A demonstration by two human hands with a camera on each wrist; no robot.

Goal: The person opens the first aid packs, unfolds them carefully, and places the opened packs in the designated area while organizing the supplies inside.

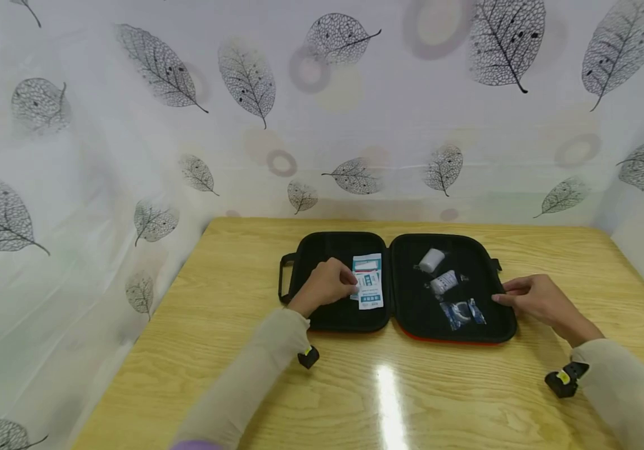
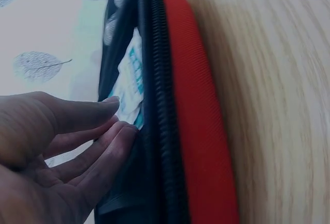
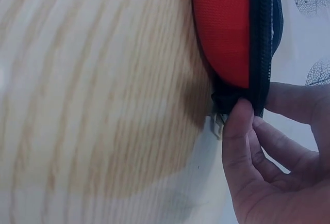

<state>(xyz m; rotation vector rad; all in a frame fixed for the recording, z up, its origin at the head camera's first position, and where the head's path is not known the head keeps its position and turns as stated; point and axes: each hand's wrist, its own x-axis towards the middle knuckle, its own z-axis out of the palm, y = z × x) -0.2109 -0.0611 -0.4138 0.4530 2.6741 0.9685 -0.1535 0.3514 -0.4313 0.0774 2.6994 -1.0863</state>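
Note:
A zippered case (image 1: 337, 328), black inside with a red shell, lies unfolded on the table. In its left half are several white and teal packets (image 1: 371, 299). My left hand (image 1: 326, 284) is over that half, fingertips at the packets' left edge. In the left wrist view a small gap shows between thumb and fingers (image 2: 116, 144), with the packets behind. At the far right side of the case, my right hand (image 1: 538, 303) pinches the rim between thumb and fingers. The right wrist view shows the thumb (image 3: 238, 126) against the black zippered edge (image 3: 260, 43).
The right half holds a white roll (image 1: 431, 260), a wrapped white roll with print (image 1: 444, 282) and blue-and-clear small packages (image 1: 459, 314). A carrying handle (image 1: 286, 278) sticks out on the left. A leaf-patterned curtain (image 1: 356, 125) stands behind the wooden table (image 1: 344, 387).

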